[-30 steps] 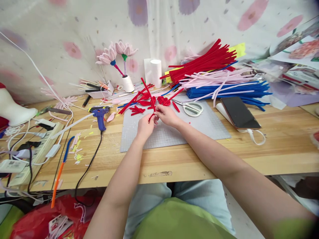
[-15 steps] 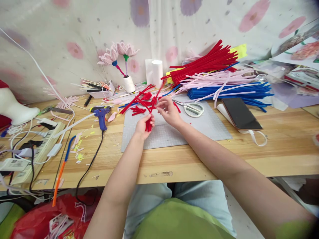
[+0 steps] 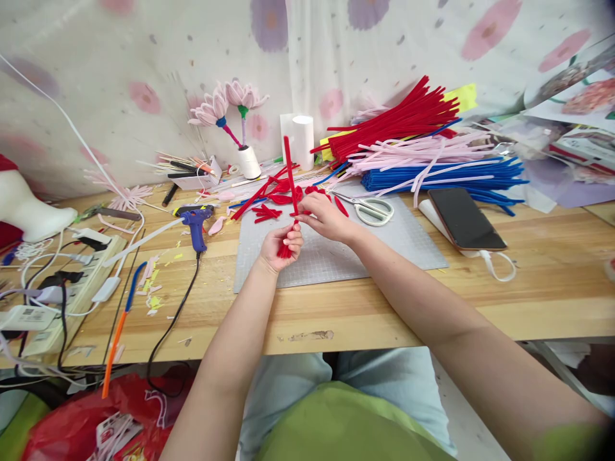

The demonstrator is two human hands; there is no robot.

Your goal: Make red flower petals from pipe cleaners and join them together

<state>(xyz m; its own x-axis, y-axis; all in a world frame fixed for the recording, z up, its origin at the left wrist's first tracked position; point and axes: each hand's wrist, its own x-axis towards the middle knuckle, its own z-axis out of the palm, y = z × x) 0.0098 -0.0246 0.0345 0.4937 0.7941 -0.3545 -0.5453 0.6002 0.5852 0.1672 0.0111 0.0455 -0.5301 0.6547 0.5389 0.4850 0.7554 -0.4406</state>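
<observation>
My left hand [image 3: 280, 246] is closed around the lower end of a red pipe cleaner [image 3: 289, 173] that stands nearly upright above the grey cutting mat [image 3: 384, 246]. Just above it, my right hand [image 3: 323, 214] pinches the same red pipe cleaner between fingertips. Behind the hands lie several bent red pipe cleaner pieces [image 3: 269, 208] on the mat's far edge.
White-handled scissors [image 3: 369, 209] lie right of the hands; a phone [image 3: 461, 219] further right. Stacks of red, pink and blue pipe cleaners [image 3: 432, 153] fill the back right. A blue glue gun [image 3: 195, 224], a power strip [image 3: 57, 288] and cables are at left. Pink flowers [image 3: 225, 102] stand behind.
The left hand drew back toward me and closed on the pipe cleaner's lower end. The stem swung from leaning to nearly upright, and the right hand moved in to pinch it.
</observation>
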